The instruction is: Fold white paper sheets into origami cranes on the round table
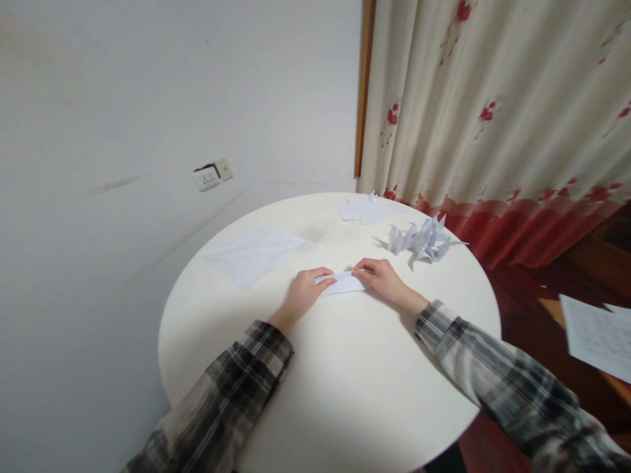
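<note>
A small folded piece of white paper (344, 284) lies on the round white table (355, 394), near its middle. My left hand (304, 293) pinches the paper's left end with curled fingers. My right hand (382, 276) presses the right end, fingers bent over its edge. Both forearms wear plaid sleeves and rest on the tabletop.
A flat white sheet (254, 253) lies at the left of the table. Several folded paper cranes (422, 240) stand at the back right, with more loose paper (365, 209) behind them. A flowered curtain (493, 118) hangs at the right, a wall socket (211, 175) at the left, and a printed sheet (599, 336) lies at the far right.
</note>
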The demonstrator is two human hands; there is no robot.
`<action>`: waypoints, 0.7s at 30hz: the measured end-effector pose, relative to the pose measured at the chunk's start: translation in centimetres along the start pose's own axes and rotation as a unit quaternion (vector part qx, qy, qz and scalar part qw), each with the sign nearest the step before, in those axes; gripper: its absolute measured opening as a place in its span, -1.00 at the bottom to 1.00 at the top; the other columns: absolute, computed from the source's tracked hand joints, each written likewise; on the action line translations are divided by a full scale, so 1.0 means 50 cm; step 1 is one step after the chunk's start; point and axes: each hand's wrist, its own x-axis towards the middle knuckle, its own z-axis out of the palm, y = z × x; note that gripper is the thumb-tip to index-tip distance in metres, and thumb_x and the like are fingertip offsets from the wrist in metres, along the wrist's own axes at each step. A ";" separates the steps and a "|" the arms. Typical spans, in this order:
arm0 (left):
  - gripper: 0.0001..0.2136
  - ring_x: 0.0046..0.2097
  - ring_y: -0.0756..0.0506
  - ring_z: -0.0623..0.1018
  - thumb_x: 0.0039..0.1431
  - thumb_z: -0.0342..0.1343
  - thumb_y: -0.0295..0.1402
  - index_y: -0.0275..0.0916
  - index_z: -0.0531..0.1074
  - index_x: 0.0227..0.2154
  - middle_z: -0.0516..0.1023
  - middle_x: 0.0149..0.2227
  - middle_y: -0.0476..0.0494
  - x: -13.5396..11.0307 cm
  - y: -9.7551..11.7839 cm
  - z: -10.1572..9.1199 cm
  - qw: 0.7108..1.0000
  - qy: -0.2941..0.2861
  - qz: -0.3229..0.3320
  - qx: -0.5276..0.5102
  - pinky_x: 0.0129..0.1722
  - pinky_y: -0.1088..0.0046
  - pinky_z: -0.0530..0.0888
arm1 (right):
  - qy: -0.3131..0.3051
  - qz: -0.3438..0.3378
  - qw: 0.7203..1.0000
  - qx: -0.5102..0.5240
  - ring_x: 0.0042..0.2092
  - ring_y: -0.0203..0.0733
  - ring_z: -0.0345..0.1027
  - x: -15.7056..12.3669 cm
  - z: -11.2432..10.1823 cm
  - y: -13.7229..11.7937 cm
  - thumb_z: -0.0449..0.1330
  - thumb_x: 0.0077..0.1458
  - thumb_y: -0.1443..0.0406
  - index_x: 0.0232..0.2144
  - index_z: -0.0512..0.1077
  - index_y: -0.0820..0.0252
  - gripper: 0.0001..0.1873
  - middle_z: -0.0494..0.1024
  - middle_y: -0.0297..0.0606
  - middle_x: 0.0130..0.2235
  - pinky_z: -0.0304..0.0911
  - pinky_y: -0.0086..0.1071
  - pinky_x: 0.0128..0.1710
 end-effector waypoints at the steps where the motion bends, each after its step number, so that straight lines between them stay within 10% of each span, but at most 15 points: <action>1: -0.81 -0.18 -0.10 0.50 0.08 0.03 -0.25 -0.19 0.48 -0.31 0.56 -0.25 -0.04 0.000 -0.002 0.001 1.000 -0.004 0.000 0.010 -0.12 0.41 0.36 | -0.003 0.004 1.000 0.000 -0.48 -0.35 0.24 0.001 0.001 0.000 0.12 0.03 0.26 -0.45 0.47 0.22 -0.83 0.49 -0.35 -0.50 0.05 -0.49 -0.46; 12: -0.83 -0.08 -0.06 0.42 0.15 -0.02 -0.39 -0.17 0.45 -0.25 0.48 -0.16 -0.06 -0.006 -0.009 0.011 0.986 -0.027 0.147 0.069 -0.01 0.36 0.33 | -0.025 -0.004 0.993 -0.112 -0.32 -0.27 0.28 0.002 0.014 0.009 0.14 0.01 0.32 -0.44 0.45 0.23 -0.90 0.45 -0.25 -0.39 0.11 -0.45 -0.31; 21: -0.83 -0.01 -0.09 0.40 0.08 0.08 -0.31 -0.18 0.46 -0.27 0.45 -0.08 -0.11 -0.012 -0.002 0.013 0.987 -0.061 0.141 0.034 0.04 0.33 0.31 | -0.031 0.017 0.995 -0.098 -0.35 -0.27 0.28 0.004 0.018 0.008 0.16 -0.01 0.37 -0.44 0.41 0.24 -0.96 0.46 -0.26 -0.39 0.12 -0.43 -0.32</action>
